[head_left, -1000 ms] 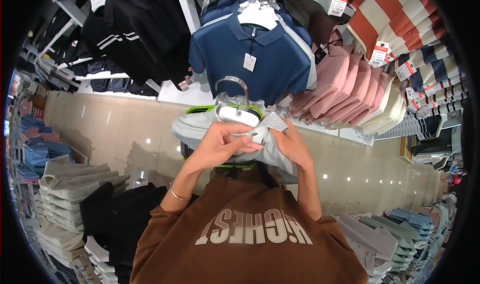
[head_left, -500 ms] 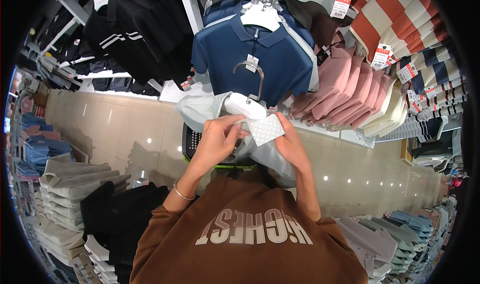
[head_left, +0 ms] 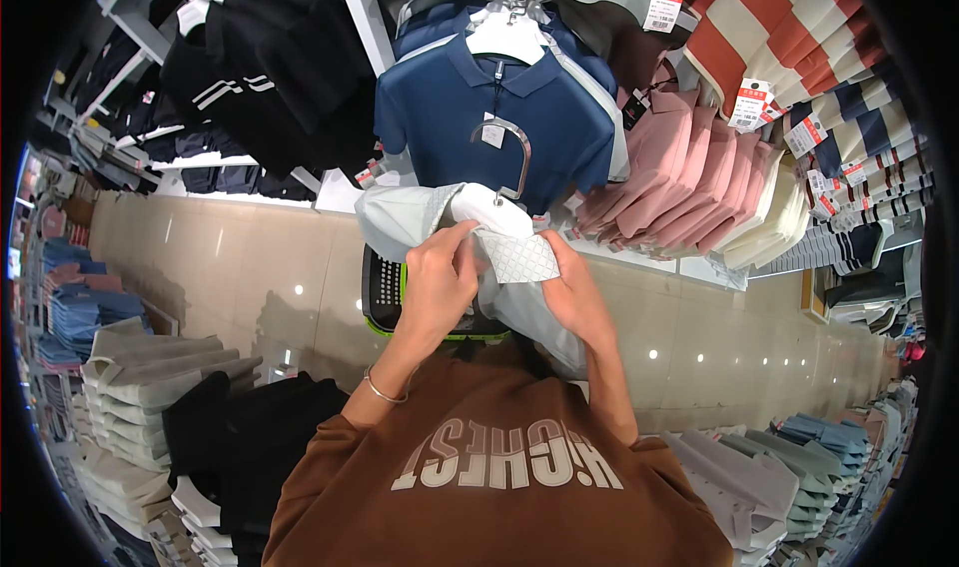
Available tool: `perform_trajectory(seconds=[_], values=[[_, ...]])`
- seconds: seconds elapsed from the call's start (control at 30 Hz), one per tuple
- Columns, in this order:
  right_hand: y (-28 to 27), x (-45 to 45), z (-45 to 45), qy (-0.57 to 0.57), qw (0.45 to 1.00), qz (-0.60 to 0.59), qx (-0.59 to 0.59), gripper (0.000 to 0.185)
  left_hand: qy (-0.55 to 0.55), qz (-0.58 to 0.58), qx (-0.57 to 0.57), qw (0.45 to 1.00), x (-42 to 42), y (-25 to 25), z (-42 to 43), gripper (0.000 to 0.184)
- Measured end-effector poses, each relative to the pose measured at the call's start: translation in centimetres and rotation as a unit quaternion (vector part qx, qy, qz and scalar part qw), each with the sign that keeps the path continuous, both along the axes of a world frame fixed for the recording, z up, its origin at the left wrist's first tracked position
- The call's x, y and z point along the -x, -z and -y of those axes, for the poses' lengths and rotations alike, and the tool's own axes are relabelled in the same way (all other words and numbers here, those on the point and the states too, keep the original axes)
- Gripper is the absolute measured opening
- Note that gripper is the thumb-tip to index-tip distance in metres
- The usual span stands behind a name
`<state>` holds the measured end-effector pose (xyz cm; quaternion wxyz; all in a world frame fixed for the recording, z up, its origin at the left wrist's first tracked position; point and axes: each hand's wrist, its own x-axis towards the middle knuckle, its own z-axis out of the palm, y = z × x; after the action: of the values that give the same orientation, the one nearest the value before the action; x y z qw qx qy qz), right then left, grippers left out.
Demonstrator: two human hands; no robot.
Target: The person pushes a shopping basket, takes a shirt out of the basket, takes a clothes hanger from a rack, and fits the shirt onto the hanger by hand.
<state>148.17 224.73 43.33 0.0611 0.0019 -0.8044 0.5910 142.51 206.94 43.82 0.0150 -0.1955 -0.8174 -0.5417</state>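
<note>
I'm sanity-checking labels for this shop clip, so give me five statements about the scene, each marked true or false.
1. The left hand and right hand are both on the pale garment. True.
2. The bracelet is on the right wrist. False: the bracelet is on the left wrist.
3. A tag hangs at the front of the dark blue polo shirt. True.
4. The wearer's brown top is plain. False: the brown top has large pale lettering.
5. The basket below the hands is solid red. False: the basket is dark with a bright green edge.
</note>
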Motion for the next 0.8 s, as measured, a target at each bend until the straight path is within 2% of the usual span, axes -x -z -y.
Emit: perform_trajectory(seconds=[0.07, 0.17, 0.27, 0.4, 0.6, 0.7, 0.8], values=[[0.6, -0.2, -0.6, 0.008, 1.0, 0.002, 0.018, 0.028, 0.049, 0.11, -0.068, 0.99, 0.1, -0.5, 0.3, 0.021], [0.3, -0.6, -1.3, 0.01, 0.998, 0.018, 0.057, 0.03, 0.133, 0.119, -0.096, 0.979, 0.3, -1.1, 1.2, 0.026], [0.2, -0.7, -2.6, 0.003, 0.997, 0.017, 0.075, 0.029, 0.145, 0.045, -0.126, 0.98, 0.0, -2.6, 1.9, 0.027], [-0.9, -0.8, -3.7, 0.001, 0.996, 0.008, 0.093, 0.025, 0.098, -0.019, -0.207, 0.973, 0.3, -2.8, 2.7, 0.019], [-2.1, -0.8, -3.5, 0.014, 0.993, -0.025, 0.118, 0.023, 0.054, -0.059, -0.236, 0.968, -0.2, -1.8, 3.7, 0.013], [-2.5, -0.7, -3.3, 0.006, 0.991, -0.022, 0.13, 0.022, 0.044, -0.224, -0.122, 0.966, 0.1, -2.0, 4.1, 0.019], [-2.7, -0.5, -3.2, -0.001, 0.992, -0.019, 0.123, 0.021, 0.139, -0.206, 0.002, 0.969, -0.7, -2.5, 4.2, 0.033]])
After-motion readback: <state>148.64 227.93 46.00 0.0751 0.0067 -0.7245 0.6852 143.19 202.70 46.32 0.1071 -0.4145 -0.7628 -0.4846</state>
